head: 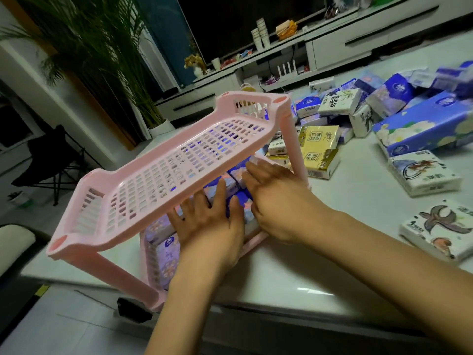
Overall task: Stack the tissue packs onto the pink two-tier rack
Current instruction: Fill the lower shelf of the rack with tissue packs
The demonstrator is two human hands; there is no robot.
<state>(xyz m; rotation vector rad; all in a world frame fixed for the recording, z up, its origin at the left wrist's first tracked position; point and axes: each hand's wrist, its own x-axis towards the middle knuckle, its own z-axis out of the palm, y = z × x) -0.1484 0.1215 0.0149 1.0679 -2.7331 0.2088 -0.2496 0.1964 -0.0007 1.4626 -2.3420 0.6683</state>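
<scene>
- One pale table carries everything; its near edge runs across the bottom of the view.
- Behind its far edge stands a long white cabinet.
- Left of the cabinet, on the floor, a tall green palm rises from a white pot.
- On the table's near left corner stands the pink two-tier rack. Blue-and-white tissue packs lie flat side by side on its lower tier and show through the slotted upper tier.
- Toward the far right corner lies a loose heap of packs, blue and white, many overlapping.
- At the heap's near side a large blue pack lies tilted, close to the right edge.
- Under the upper tier, the left hand is spread flat, its straight fingers pressing on the packs of the lower tier and gripping nothing.
- Just beside it, the right hand lies over the same row with fingers stretched forward and the thumb against a blue pack's near side; it is not closed round anything.
- Just beyond the rack's far right post lie two yellow packs, one on the other.
- Near the right edge, apart from the heap, two white packs with ink drawings lie flat: one farther, one nearer.
- White paper cups stand stacked on the cabinet.
</scene>
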